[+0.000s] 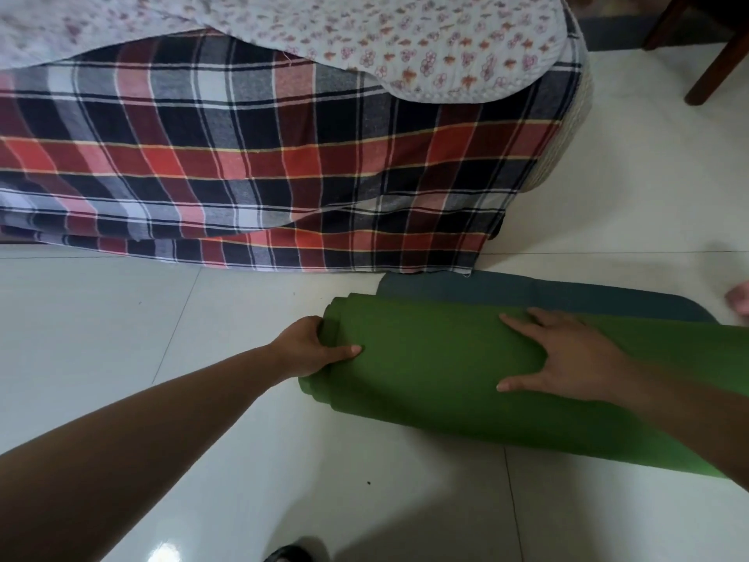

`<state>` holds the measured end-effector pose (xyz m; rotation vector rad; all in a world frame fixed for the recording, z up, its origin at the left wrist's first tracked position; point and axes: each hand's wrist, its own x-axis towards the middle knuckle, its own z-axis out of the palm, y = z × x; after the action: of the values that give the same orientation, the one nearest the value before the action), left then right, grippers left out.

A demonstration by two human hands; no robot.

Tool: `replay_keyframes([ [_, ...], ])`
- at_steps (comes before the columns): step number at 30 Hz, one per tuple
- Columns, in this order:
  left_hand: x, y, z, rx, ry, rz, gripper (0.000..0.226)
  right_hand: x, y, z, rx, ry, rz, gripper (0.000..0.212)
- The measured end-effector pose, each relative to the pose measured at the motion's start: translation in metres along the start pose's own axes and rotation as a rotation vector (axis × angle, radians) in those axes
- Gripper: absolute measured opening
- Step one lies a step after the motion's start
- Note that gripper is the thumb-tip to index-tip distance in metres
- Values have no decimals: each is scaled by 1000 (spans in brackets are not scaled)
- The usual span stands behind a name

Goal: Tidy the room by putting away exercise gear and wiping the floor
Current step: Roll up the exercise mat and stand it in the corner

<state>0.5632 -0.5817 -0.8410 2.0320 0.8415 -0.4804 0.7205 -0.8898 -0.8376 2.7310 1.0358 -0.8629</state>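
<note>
Closest to the camera, the left forearm reaches in from the lower left corner, across the pale tiled floor [121,318]. A small dark object [289,555] shows at the bottom edge, too cropped to identify.

The green mat [437,371] lies on the floor right of centre, mostly rolled into a thick cylinder that runs from the middle of the view out past the right edge. The left hand [308,346] grips the roll's open left end, with the thumb laid along the top surface and the fingers curled round the end layers. The right hand [567,358] rests further along the roll, palm down, its fingers spread and straight so that it presses on the mat without clasping it. The roll therefore lies under both hands, with a bare green stretch between them.

Beyond the roll, on its far side, the unrolled strip [527,292] of the mat lies flat on the tiles, showing a grey-blue face and a rounded corner at the right. Its far edge reaches the hem of a plaid blanket [283,156] hanging down the side of a bed. A floral quilt [405,42] lies over the blanket's top. A dark wooden chair leg [717,62] stands on the floor at the upper right, well apart from the mat.
</note>
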Motion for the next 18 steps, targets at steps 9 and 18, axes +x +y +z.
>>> replay_keyframes([
  [9, -1, -21, -25, 78, 75, 19, 81, 9, -33, 2, 45, 12, -14, 111],
  [18, 38, -2, -23, 92, 192, 67, 75, -3, -26, 14, -95, 148, -131, 113],
])
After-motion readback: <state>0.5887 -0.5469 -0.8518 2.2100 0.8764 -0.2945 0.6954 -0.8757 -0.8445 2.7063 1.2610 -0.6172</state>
